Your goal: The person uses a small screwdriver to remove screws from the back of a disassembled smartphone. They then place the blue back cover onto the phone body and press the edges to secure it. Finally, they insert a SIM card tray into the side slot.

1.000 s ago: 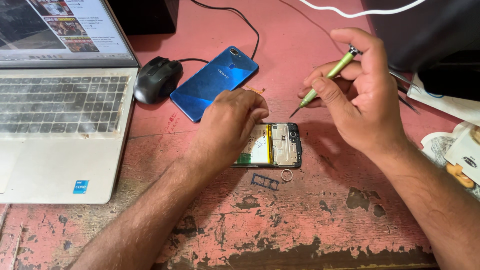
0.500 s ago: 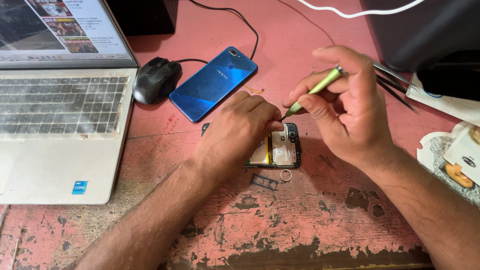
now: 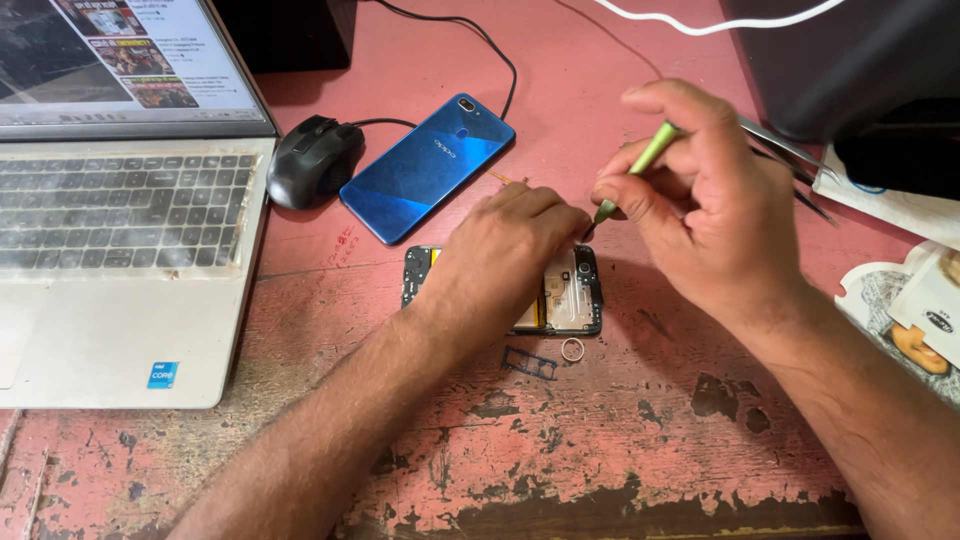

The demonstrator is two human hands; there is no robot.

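Left hand (image 3: 500, 255) presses flat on an opened phone (image 3: 575, 295) (back cover off); right hand (image 3: 710, 200) grips a green screwdriver (image 3: 640, 165) at its top edge.

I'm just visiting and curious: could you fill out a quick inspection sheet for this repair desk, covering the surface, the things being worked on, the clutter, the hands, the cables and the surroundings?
Surface: red-painted table, paint worn and chipped along the near edge.
Job's things: opened phone lying flat, insides showing; green-handled tool with its tip at the phone's top corner.
Clutter: blue back cover, small dark tray and small ring near the phone; metal tweezers; printed papers at the right.
Hands: left hand presses on the opened phone; right hand grips the tool.
Cables: black mouse cable; white cable at the top edge.
Surroundings: open laptop, black mouse, dark box at upper right.
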